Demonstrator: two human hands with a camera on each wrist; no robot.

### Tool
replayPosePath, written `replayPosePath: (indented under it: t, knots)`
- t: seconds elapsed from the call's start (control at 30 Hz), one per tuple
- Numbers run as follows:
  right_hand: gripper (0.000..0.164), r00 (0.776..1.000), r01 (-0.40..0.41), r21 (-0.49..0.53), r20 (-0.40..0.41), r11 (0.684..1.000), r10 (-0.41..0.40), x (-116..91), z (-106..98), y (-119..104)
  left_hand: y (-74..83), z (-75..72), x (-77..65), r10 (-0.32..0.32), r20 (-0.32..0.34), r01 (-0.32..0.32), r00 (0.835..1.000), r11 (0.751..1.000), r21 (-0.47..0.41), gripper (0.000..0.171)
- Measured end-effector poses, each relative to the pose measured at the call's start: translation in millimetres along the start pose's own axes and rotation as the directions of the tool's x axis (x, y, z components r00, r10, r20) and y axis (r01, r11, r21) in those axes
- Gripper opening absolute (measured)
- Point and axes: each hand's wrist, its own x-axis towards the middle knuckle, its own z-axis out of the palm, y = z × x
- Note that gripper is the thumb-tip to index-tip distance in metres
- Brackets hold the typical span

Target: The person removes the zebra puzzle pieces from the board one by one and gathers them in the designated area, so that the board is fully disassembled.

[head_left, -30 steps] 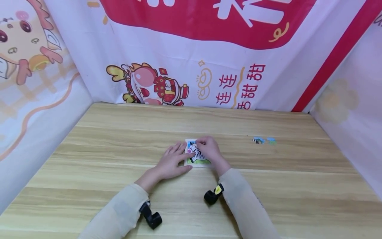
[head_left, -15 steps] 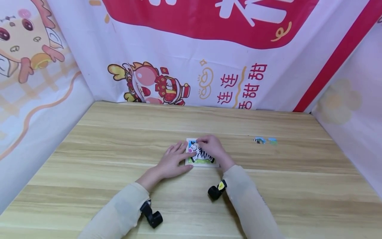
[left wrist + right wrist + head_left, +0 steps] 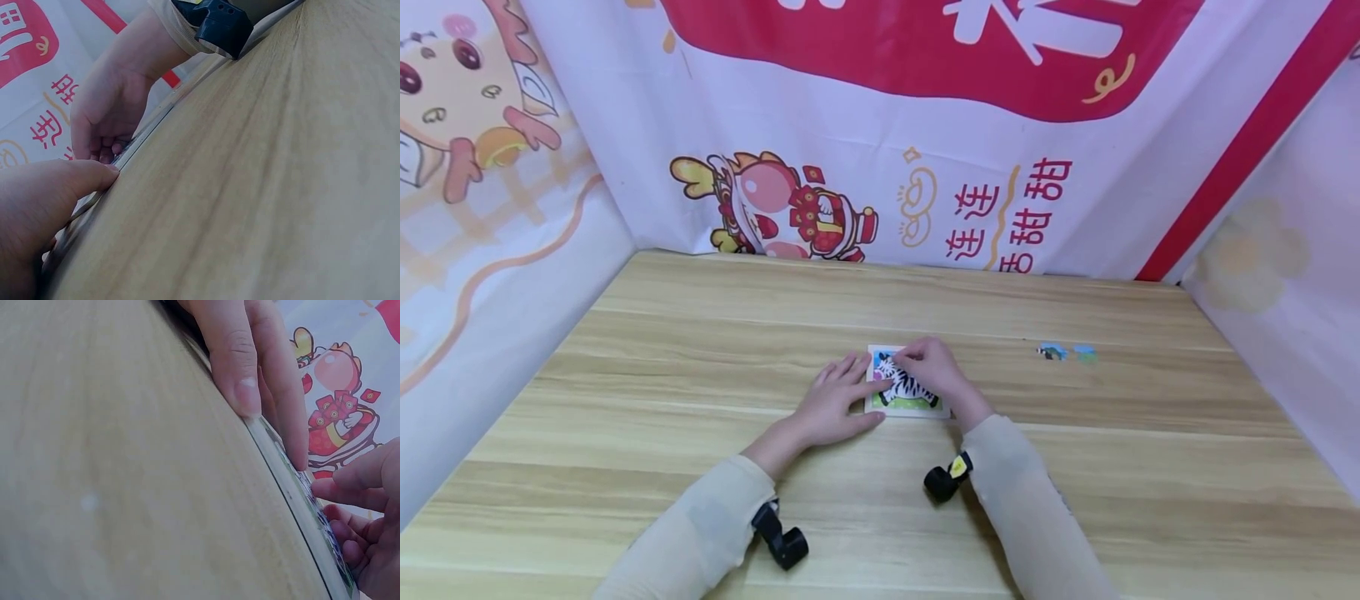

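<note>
A small zebra jigsaw puzzle (image 3: 907, 398) in a white-edged tray (image 3: 907, 415) lies flat on the wooden table. My left hand (image 3: 831, 410) rests spread at its left side, with the thumb at the lower left corner and a straight forefinger across the zebra picture. At the upper part of the tray, my right hand (image 3: 931, 367) pinches with thumb and forefinger at a puzzle piece, mostly hidden by the fingers. Its other fingers are curled, as the right wrist view shows around the right hand (image 3: 369, 512). The tray's upper right part is hidden under this hand.
Two loose puzzle pieces lie to the right on the table: a dark-and-blue piece (image 3: 1052, 352) and a blue-green piece (image 3: 1086, 353). Printed cloth hangs (image 3: 820, 125) behind the table and along both sides. Black cameras sit on both sleeves.
The right hand has shifted slightly right and uncovered more of the puzzle's lower right corner. Its fingertips stay at the upper part of the tray. The left hand has not visibly moved.
</note>
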Motion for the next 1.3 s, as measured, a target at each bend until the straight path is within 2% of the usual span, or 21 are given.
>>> replayPosePath:
  t: [0.2, 0.47, 0.97, 1.13, 1.3]
  knots:
    - [0.015, 1.0, 0.027, -0.047, 0.003, 0.999, -0.027, 1.4, 3.1, -0.5, -0.5, 0.1, 0.0, 0.005, -0.005, -0.005, 1.0, 1.0, -0.004, 0.046]
    - [0.01, 0.999, -0.044, -0.043, -0.031, 0.998, 0.042, 3.6, 8.0, -1.8, 1.5, -1.4, -0.2, -0.002, 0.004, 0.002, 1.0, 1.0, -0.012, 0.046]
    - [0.007, 0.994, -0.076, -0.03, -0.079, 0.997, 0.074, 6.0, 10.5, -5.8, 3.9, -5.0, 0.0, -0.016, 0.017, 0.016, 1.0, 1.0, -0.023, 0.047]
    - [0.017, 0.992, -0.069, 0.003, -0.108, 0.998, 0.069, 9.3, 11.7, -3.6, 4.5, -5.6, 0.2, -0.02, 0.024, 0.021, 1.0, 0.999, -0.024, 0.047]
    - [0.023, 0.993, -0.072, 0.032, -0.091, 0.997, 0.075, 11.4, 10.7, -2.7, 4.9, -5.6, 0.3, -0.018, 0.025, 0.019, 1.0, 1.0, -0.022, 0.047]
